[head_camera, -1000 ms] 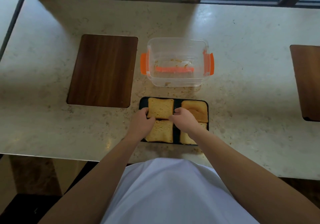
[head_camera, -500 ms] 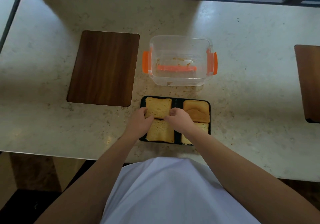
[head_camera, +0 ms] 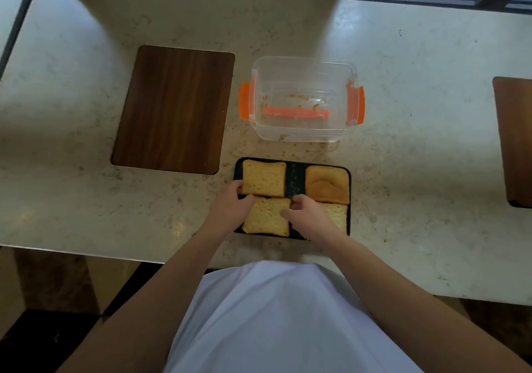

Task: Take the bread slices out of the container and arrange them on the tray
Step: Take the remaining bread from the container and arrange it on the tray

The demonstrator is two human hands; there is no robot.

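Four bread slices lie in a two-by-two grid on the black tray (head_camera: 294,181). My left hand (head_camera: 230,207) pinches the near-left corner of the far-left slice (head_camera: 263,178). My right hand (head_camera: 306,214) hovers with curled fingers over the tray's middle. Its thumb rests on the near-left slice (head_camera: 266,218), and it partly hides the near-right slice (head_camera: 339,217). The far-right slice (head_camera: 326,184) is a browner crust piece that neither hand touches. Behind the tray stands the clear container (head_camera: 302,135) with orange latches, holding only crumbs.
A dark wooden board (head_camera: 172,110) lies flat to the left of the container. Another wooden board (head_camera: 515,142) shows at the right edge. Crumbs dot the marble counter (head_camera: 417,171) around the tray. The counter's front edge runs just below the tray.
The far-left slice has shifted slightly away from me. My right hand has pulled back from that slice's near-right corner toward the near-left slice. My left hand stays at the left corner.
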